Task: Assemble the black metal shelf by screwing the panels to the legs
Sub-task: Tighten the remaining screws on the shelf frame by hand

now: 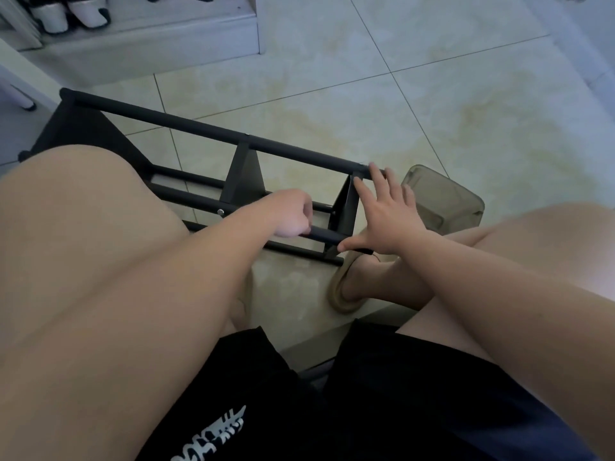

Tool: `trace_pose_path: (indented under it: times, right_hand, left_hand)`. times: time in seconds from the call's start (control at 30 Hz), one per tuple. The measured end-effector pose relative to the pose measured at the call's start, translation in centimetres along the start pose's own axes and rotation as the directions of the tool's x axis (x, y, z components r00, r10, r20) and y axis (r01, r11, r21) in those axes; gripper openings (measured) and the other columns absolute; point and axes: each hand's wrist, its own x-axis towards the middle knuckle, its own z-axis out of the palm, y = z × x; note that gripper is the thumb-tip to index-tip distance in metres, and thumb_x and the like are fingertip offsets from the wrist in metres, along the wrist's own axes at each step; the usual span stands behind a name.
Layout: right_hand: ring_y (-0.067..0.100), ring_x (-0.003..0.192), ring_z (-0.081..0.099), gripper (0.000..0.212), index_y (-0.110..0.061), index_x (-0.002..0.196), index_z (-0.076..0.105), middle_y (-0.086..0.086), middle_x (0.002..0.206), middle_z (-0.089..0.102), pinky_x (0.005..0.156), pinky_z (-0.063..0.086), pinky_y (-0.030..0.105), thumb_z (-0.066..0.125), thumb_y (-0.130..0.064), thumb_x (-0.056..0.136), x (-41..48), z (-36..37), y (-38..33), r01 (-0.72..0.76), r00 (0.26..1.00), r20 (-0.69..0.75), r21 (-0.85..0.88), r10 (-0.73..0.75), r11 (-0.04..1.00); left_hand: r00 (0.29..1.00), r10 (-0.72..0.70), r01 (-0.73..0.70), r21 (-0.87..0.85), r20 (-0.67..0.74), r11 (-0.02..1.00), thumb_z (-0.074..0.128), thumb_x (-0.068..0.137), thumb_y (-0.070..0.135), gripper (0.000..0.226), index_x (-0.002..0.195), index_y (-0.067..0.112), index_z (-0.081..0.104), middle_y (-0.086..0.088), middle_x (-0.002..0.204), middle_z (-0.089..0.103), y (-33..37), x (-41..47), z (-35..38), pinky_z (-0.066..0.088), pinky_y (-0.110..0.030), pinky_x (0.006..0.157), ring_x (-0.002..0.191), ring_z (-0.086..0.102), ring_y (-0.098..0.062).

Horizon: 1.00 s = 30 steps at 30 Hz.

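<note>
Black powder-coated metal, tubular: near leg tube [321, 234] of the black metal shelf [286, 150], held by the left hand [293, 212], whose fingers are curled round it from above, knuckles up. Right hand [389, 221]: flat and unclenched, fingers [361, 191] splayed, holding nothing. Its thumb tip touches the same tube just beside the tube's end, its forefinger lies along the edge of the dark flat end panel [342, 211], and its longer fingers reach the right end of the far leg tube [166, 120]. Shelf position: lying on its side on the pale cream glazed tile floor [416, 94], between the person's bare knees, with its long tubes running from upper left to lower right. Middle panel [244, 176], of the same dark sheet metal, stands upright between the far tube and the nearer tubes, left of the end panel. Small silver screw head [220, 211] shows on a tube just left of the left wrist. Black left-end panel [76, 128] sits at the far left, partly hidden behind the left knee. Translucent grey plastic container [442, 201], with rounded corners, stands on the floor just beyond the right hand. Tan slipper [341, 294] is worn on a foot below the shelf's near end. Black shorts [366, 410] with white print fill the bottom of the view. White raised step [149, 34] at upper left bears black-and-white shoes [66, 13].
</note>
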Motion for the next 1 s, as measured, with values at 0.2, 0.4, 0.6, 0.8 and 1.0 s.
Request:
trace_pose_path:
  times: [0.2, 0.4, 0.6, 0.8, 1.0]
  right_hand:
    - [0.029, 0.156, 0.006, 0.134, -0.031, 0.161, -0.007, 0.002, 0.168, -0.022, 0.122, 0.009, 0.058, 0.063, -0.089, 0.063, 1.1, -0.4, 0.7, -0.065, 0.992, 0.117, 0.123, 0.05, 0.99]
    - [0.03, 0.156, -0.005, 0.134, -0.028, 0.161, -0.01, 0.006, 0.167, -0.022, 0.122, 0.003, 0.058, 0.064, -0.087, 0.066, 1.5, -1.2, 0.5, -0.061, 0.989, 0.137, 0.093, 0.048, 0.994]
    - [0.031, 0.156, -0.003, 0.135, -0.024, 0.161, -0.01, 0.01, 0.167, -0.022, 0.122, 0.007, 0.057, 0.065, -0.085, 0.067, 1.7, -1.6, 0.2, -0.054, 0.987, 0.154, 0.064, 0.044, 0.996]
    - [0.032, 0.156, -0.005, 0.137, -0.023, 0.161, -0.008, 0.011, 0.168, -0.019, 0.123, 0.007, 0.057, 0.065, -0.087, 0.064, 2.4, -1.3, 0.5, -0.032, 0.991, 0.13, 0.066, 0.023, 0.997]
    - [0.031, 0.155, -0.014, 0.141, -0.028, 0.16, -0.007, 0.006, 0.168, -0.018, 0.122, 0.0, 0.057, 0.063, -0.092, 0.056, 3.0, -1.0, 1.0, -0.044, 0.994, 0.103, 0.087, 0.035, 0.995]
  left_hand:
    - [0.965, -0.181, 0.258, -0.801, 0.189, 0.54, 0.032, 0.097, -0.002, 0.034, 0.094, 0.006, 0.065, -0.008, 0.083, 0.06, 1.3, 0.9, -1.5, 0.051, -0.024, 0.06, 0.07, 0.06, -0.017]
    - [0.944, -0.065, 0.319, -0.845, 0.324, 0.43, 0.02, 0.099, -0.014, 0.047, 0.104, 0.006, 0.063, -0.008, 0.103, 0.067, 1.3, 1.2, -1.7, 0.059, -0.021, 0.067, 0.085, 0.071, -0.013]
    - [0.945, 0.005, 0.306, -0.887, 0.328, 0.345, 0.032, 0.1, -0.015, 0.036, 0.11, 0.001, 0.062, -0.011, 0.106, 0.073, 1.5, 2.2, -2.2, 0.061, -0.025, 0.071, 0.088, 0.076, -0.016]
    - [0.952, -0.01, 0.282, -0.866, 0.305, 0.414, 0.053, 0.098, -0.004, 0.016, 0.11, 0.001, 0.064, -0.01, 0.098, 0.077, 1.3, 4.6, -3.8, 0.06, -0.025, 0.069, 0.094, 0.075, -0.018]
    - [0.912, -0.058, 0.339, -0.665, 0.407, 0.666, 0.064, 0.097, 0.022, 0.014, 0.099, 0.008, 0.066, -0.002, 0.083, 0.077, 0.6, 8.4, -4.4, 0.057, -0.022, 0.06, 0.079, 0.075, -0.01]
